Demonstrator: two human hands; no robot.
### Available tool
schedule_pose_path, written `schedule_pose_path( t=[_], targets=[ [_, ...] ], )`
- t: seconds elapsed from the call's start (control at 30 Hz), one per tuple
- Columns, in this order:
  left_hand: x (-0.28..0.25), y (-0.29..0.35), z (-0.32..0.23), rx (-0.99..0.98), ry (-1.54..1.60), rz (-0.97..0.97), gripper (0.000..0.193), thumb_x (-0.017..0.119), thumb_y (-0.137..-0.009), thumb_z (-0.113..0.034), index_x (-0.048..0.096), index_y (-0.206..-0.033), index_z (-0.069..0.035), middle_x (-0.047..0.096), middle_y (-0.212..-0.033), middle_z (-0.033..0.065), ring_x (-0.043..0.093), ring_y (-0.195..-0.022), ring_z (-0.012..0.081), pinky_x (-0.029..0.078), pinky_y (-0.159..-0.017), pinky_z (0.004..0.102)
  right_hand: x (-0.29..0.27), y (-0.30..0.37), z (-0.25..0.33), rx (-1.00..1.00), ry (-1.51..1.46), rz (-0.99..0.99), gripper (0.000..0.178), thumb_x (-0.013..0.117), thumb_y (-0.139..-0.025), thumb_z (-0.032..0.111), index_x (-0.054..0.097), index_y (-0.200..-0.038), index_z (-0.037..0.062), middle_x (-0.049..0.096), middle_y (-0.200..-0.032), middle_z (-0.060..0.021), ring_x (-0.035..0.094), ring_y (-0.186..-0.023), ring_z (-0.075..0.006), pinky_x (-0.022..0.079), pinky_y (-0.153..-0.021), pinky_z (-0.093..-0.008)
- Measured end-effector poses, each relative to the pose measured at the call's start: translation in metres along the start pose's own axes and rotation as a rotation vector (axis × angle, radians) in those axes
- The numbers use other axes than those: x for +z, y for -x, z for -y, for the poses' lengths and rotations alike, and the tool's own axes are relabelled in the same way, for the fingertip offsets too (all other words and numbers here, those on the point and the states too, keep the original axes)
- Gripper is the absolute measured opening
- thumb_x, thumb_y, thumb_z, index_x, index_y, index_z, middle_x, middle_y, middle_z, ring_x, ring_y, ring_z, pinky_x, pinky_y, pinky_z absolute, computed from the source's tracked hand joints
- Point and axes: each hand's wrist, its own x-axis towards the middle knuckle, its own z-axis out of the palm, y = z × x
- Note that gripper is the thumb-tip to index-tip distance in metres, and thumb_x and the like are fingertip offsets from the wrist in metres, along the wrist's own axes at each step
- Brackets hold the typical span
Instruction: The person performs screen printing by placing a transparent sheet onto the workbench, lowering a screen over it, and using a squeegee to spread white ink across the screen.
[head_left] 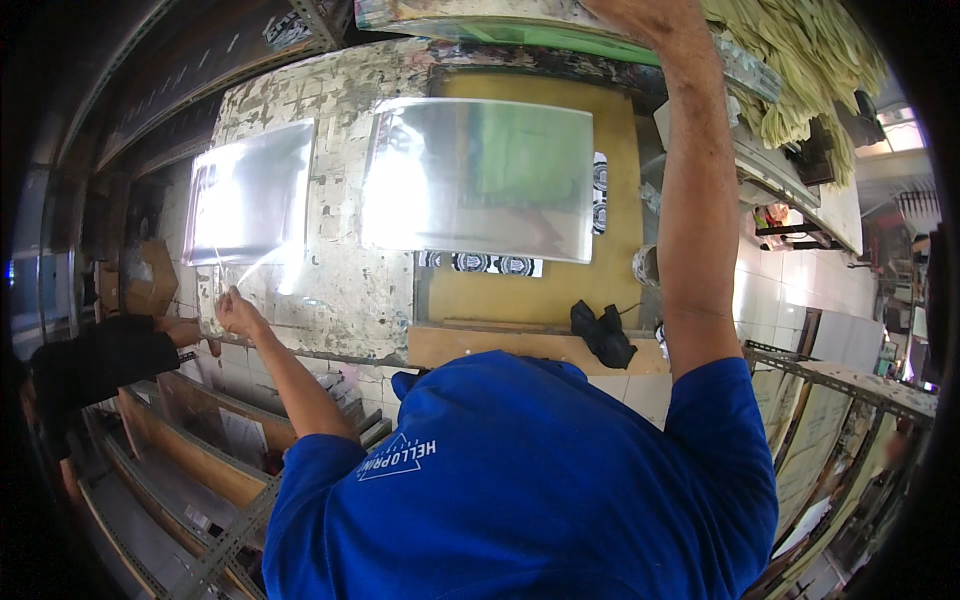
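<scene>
At the left of the worktable, my left hand (240, 312) is closed, its fingertips pinching the near corner of a clear plastic sheet (250, 195). That sheet is glossy and lies close to the table's left edge, its near edge slightly bent up. My right arm stretches far forward, and my right hand (645, 15) is by a green-edged frame (560, 38) at the back. The upper picture edge cuts off its fingers. Between my arms a larger clear sheet (480, 180) lies over a yellow screen panel (615, 280) and strips of black-and-white prints (497, 265).
A black cloth (602, 335) lies on the wooden near edge (480, 345). A tape roll (645, 265) sits right of the panel. Yellowish cloths (800, 70) hang at the back right. Another person's dark sleeve (100, 355) is at the left. Metal racks (190, 440) stand at lower left.
</scene>
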Motion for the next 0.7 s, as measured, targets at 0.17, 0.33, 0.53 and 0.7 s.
schedule_pose_path(
  t=[0.17,0.33,0.53,0.7],
  targets=[
    [-0.015,-0.015,0.031,-0.029,-0.198,-0.106,0.030,0.075,-0.087,-0.014,0.068,-0.107,0.007,0.073,-0.094,0.0151,0.068,-0.088,0.0305,0.053,-0.087,0.0414,-0.004,0.002,0.005,0.016,-0.017,0.012,0.047,0.080,-0.076,0.045,0.079,-0.090,0.0010,0.076,-0.089,-0.0207,0.073,-0.087,-0.0341,0.056,-0.083,-0.0414],
    [-0.017,-0.015,0.016,-0.083,-0.594,-0.025,0.052,0.073,-0.090,-0.032,0.065,-0.124,0.006,0.063,-0.129,0.0235,0.063,-0.115,0.0370,0.050,-0.100,0.0455,0.001,0.008,0.003,-0.018,-0.011,0.001,0.043,0.080,-0.076,0.043,0.079,-0.091,0.0029,0.074,-0.091,-0.0200,0.072,-0.087,-0.0339,0.056,-0.082,-0.0422],
    [0.038,0.041,-0.064,0.246,-0.492,-0.136,0.073,0.069,-0.095,-0.048,0.049,-0.148,-0.003,0.039,-0.156,0.0244,0.052,-0.129,0.0442,0.047,-0.103,0.0552,0.002,0.021,0.004,-0.174,-0.053,-0.113,0.041,0.080,-0.075,0.039,0.078,-0.092,0.0018,0.072,-0.091,-0.0217,0.071,-0.087,-0.0369,0.055,-0.078,-0.0436],
    [0.064,0.203,-0.223,0.124,0.716,0.748,0.068,0.066,-0.095,-0.003,0.036,-0.156,0.001,0.067,-0.114,0.0099,0.063,-0.099,0.0161,0.052,-0.090,0.0278,0.025,0.058,0.001,-0.078,-0.038,-0.013,0.045,0.083,-0.077,0.047,0.076,-0.100,0.0092,0.074,-0.087,-0.0162,0.071,-0.079,-0.0334,0.055,-0.070,-0.0430]
  ],
)
